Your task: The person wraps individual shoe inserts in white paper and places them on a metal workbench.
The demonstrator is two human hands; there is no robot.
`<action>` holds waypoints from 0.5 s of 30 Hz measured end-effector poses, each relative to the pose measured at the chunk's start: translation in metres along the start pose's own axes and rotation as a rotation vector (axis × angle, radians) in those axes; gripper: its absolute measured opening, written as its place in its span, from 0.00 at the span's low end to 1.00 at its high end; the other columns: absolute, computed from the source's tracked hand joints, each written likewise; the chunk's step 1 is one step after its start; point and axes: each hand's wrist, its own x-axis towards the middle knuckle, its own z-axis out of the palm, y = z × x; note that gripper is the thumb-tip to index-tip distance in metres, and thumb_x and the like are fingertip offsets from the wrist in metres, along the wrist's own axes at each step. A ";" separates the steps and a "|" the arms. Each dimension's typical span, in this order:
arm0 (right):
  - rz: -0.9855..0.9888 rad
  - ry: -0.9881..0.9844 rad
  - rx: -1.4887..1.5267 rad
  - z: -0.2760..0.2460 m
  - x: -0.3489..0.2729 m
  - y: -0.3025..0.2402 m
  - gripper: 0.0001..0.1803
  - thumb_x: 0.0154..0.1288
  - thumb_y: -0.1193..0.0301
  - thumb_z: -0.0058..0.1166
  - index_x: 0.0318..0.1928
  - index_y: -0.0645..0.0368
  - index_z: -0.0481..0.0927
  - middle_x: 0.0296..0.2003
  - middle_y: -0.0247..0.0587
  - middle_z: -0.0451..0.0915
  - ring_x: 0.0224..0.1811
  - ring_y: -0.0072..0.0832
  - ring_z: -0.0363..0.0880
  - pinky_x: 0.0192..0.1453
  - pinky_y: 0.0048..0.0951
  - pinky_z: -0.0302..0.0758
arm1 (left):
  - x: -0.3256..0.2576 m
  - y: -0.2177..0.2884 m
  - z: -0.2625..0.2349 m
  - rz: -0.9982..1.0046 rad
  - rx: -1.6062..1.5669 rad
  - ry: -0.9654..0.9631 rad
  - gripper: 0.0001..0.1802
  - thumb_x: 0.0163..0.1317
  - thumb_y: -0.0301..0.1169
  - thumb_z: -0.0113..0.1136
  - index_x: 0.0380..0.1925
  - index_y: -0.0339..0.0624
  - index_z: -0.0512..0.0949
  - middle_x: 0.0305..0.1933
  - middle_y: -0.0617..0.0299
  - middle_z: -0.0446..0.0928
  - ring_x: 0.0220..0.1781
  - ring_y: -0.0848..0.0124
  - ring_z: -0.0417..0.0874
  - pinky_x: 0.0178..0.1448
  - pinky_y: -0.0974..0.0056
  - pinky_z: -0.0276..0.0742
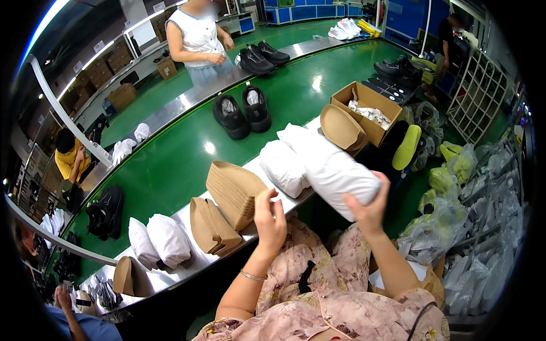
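My right hand (369,210) grips the near end of a long white paper-wrapped bundle (333,170), tilted over the metal ledge. What is inside the paper is hidden. A second white wrapped bundle (283,169) lies on the ledge just left of it. My left hand (269,221) is raised with fingers apart and nothing in it. Close beside it stands a nested stack of brown cardboard inserts (236,193), and a smaller stack of brown inserts (213,226) is further left.
Black sneakers (242,111) stand on the green conveyor belt (170,153). A cardboard box (367,111) with crumpled paper sits at right, near bags of paper stuffing (472,233). Two more wrapped bundles (162,240) lie left. Another person (199,40) stands across the belt.
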 end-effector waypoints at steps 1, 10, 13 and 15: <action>-0.063 -0.028 -0.077 0.014 0.007 0.009 0.38 0.43 0.70 0.66 0.54 0.61 0.59 0.46 0.46 0.67 0.48 0.32 0.66 0.54 0.33 0.65 | 0.014 -0.001 0.000 -0.028 -0.054 0.038 0.11 0.62 0.23 0.48 0.44 0.32 0.69 0.42 0.55 0.73 0.40 0.69 0.76 0.44 0.68 0.72; 0.059 0.223 0.350 0.065 0.061 0.050 0.38 0.45 0.70 0.67 0.54 0.63 0.59 0.47 0.44 0.65 0.48 0.30 0.65 0.55 0.30 0.64 | 0.174 -0.039 0.009 -0.056 0.149 -0.097 0.23 0.62 0.35 0.51 0.51 0.27 0.66 0.47 0.42 0.73 0.50 0.53 0.75 0.54 0.58 0.69; 0.006 0.178 0.183 0.075 0.047 0.054 0.39 0.45 0.70 0.68 0.55 0.64 0.58 0.47 0.46 0.65 0.48 0.31 0.64 0.56 0.30 0.63 | 0.208 -0.058 0.024 -0.391 0.067 -0.365 0.25 0.64 0.44 0.49 0.51 0.33 0.69 0.49 0.48 0.73 0.53 0.61 0.73 0.54 0.58 0.69; 0.016 0.144 0.112 0.084 0.035 0.061 0.41 0.43 0.67 0.68 0.55 0.65 0.58 0.48 0.49 0.66 0.50 0.33 0.64 0.57 0.32 0.63 | 0.223 -0.055 0.032 -0.682 -0.041 -0.486 0.35 0.61 0.55 0.46 0.57 0.36 0.64 0.58 0.46 0.65 0.61 0.52 0.64 0.59 0.44 0.61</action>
